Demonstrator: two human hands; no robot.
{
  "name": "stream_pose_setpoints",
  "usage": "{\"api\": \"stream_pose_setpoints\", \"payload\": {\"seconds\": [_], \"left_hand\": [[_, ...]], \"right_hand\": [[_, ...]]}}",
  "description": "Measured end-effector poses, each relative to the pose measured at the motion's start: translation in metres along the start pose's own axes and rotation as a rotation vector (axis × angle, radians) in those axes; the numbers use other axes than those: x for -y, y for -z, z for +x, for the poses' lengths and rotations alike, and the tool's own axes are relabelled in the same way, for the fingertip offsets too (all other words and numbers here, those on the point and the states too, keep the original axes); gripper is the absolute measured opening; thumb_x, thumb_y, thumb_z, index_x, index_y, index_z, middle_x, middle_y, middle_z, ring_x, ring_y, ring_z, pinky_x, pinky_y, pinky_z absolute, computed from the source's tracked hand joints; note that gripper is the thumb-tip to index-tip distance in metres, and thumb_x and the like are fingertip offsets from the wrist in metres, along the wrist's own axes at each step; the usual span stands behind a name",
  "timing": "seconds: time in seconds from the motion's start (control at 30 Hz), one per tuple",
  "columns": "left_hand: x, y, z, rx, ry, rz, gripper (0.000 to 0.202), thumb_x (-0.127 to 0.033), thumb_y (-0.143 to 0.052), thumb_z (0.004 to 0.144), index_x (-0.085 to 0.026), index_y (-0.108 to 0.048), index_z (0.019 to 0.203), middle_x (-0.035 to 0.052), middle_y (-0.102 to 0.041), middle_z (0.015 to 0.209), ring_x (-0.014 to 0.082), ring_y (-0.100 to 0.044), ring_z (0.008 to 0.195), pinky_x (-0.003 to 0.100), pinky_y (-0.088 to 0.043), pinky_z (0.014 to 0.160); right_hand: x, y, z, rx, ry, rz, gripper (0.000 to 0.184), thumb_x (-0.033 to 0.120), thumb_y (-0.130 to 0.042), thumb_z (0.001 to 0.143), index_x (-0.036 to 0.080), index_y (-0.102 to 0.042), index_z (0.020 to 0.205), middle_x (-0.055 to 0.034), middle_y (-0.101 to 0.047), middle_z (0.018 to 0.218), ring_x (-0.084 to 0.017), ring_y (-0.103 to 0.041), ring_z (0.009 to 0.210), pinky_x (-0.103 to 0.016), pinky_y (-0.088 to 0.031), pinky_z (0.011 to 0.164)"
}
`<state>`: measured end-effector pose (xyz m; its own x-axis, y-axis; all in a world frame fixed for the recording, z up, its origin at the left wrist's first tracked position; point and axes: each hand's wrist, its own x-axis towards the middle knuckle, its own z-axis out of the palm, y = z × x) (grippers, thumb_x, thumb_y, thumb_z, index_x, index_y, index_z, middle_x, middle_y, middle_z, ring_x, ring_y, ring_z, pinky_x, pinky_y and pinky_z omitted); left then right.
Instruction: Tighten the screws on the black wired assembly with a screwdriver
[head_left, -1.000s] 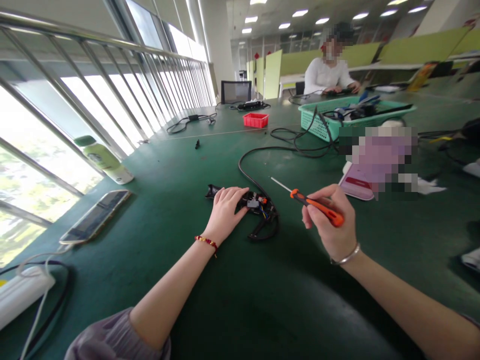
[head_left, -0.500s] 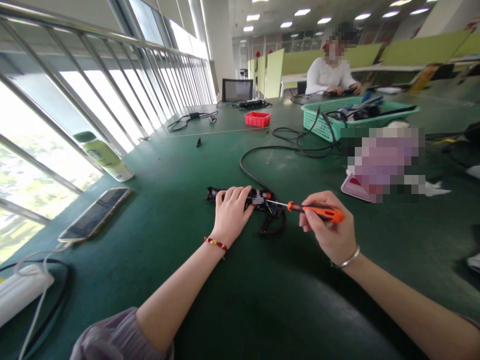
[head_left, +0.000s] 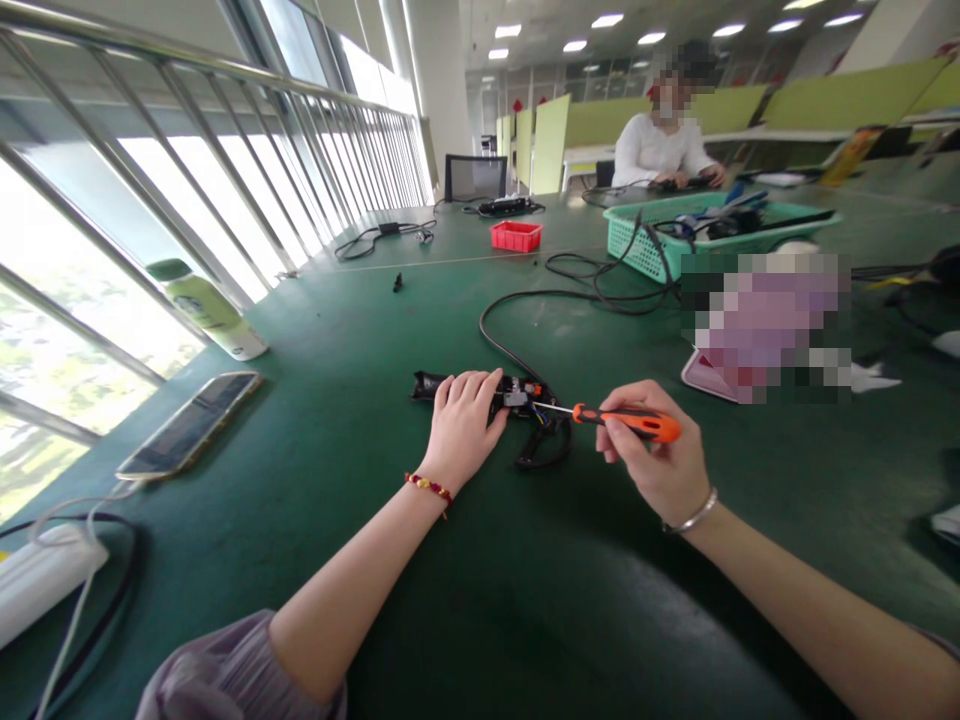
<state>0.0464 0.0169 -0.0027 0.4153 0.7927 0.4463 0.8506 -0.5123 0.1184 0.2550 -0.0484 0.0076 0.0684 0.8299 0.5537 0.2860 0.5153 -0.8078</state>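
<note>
A black corded device [head_left: 517,398] lies on the green table, its housing open at the right end, with a grey part and coloured wires showing; its kind I cannot make out. My left hand [head_left: 463,425] wraps over its middle and holds it against the table, hiding part of the body. In my right hand [head_left: 664,455] is an orange and black screwdriver [head_left: 651,426], gripped by the handle. Its thin shaft points left, with the tip at the exposed inside of the device. A black looped part [head_left: 544,462] lies just below the opened end.
Behind the device runs its black cable [head_left: 517,297], towards a green basket [head_left: 645,250] of tools and cords. A red tray [head_left: 515,237] sits further back. At left are a phone [head_left: 191,425] and a bottle [head_left: 210,310]. Across the table sits a person [head_left: 656,150].
My right hand and the screwdriver have shifted very slightly left. My left hand stays on the device, which has not visibly moved.
</note>
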Motion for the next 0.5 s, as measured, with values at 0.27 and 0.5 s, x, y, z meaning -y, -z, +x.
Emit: {"api": "stream_pose_setpoints", "payload": {"seconds": [0.27, 0.5], "left_hand": [[0.001, -0.003, -0.001, 0.009, 0.002, -0.002, 0.044, -0.025, -0.049, 0.088, -0.017, -0.045, 0.131, 0.0096, -0.057, 0.123, 0.0257, -0.047, 0.119, 0.045, -0.031, 0.107], [-0.015, 0.046, 0.001, -0.202, 0.105, -0.168, 0.023, -0.018, -0.050, 0.086, -0.019, -0.060, 0.107, 0.0066, -0.062, 0.110, 0.0218, -0.056, 0.105, 0.041, -0.043, 0.097]], "right_hand": [[-0.002, 0.000, 0.001, 0.040, 0.012, 0.023, 0.005, 0.018, -0.057, 0.083, 0.021, -0.054, 0.086, 0.0035, -0.057, 0.067, -0.010, -0.056, 0.052, -0.023, -0.045, 0.050], [0.000, 0.004, 0.004, 0.058, -0.035, -0.023, 0.005, 0.026, -0.055, 0.085, 0.021, -0.055, 0.087, 0.0043, -0.054, 0.065, -0.008, -0.049, 0.049, -0.022, -0.040, 0.047]]}}
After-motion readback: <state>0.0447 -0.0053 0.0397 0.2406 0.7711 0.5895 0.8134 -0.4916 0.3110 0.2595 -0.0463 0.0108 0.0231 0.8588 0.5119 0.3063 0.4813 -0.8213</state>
